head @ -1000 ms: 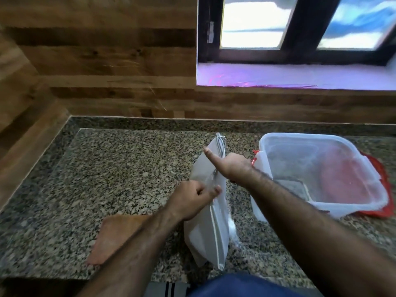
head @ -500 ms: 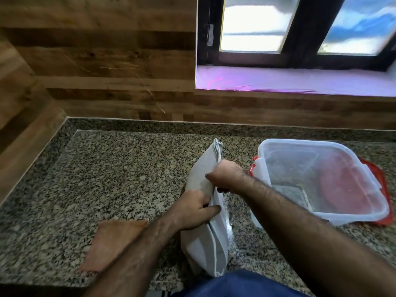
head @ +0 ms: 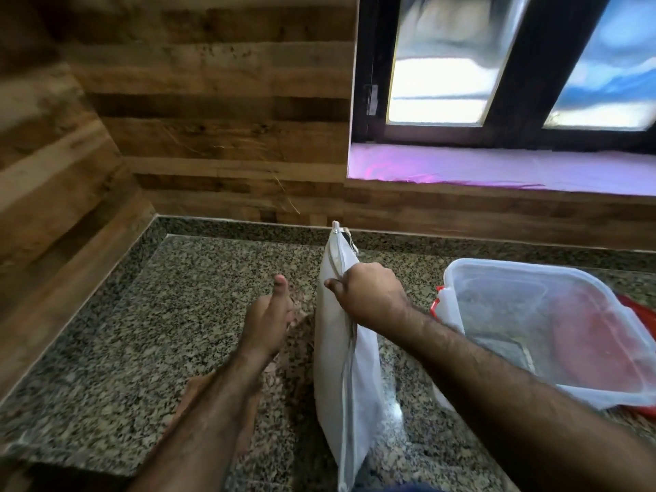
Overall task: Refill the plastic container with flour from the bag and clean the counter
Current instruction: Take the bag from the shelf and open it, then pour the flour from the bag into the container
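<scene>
A white flour bag [head: 346, 371] stands upright on the granite counter [head: 117, 335], seen edge-on. My right hand [head: 369, 296] is closed on the bag's upper edge near its top. To the bag's left, my left hand [head: 268, 317] hovers off the bag, fingers loose and thumb up, holding nothing. Right of the bag, the clear plastic container [head: 553, 332] sits tilted, open side toward me, resting on its red lid [head: 639, 314]. A little flour shows inside it.
A brown cloth [head: 191, 395] lies on the counter under my left forearm, mostly hidden. Wood-panelled walls close the left and back sides. A window with a purple sill [head: 497, 168] is at the back right. The counter's front edge is near my body.
My left hand has let go of the bag and moved left. My right hand has closed on the bag's top edge and raised it. The view has tilted upward.
</scene>
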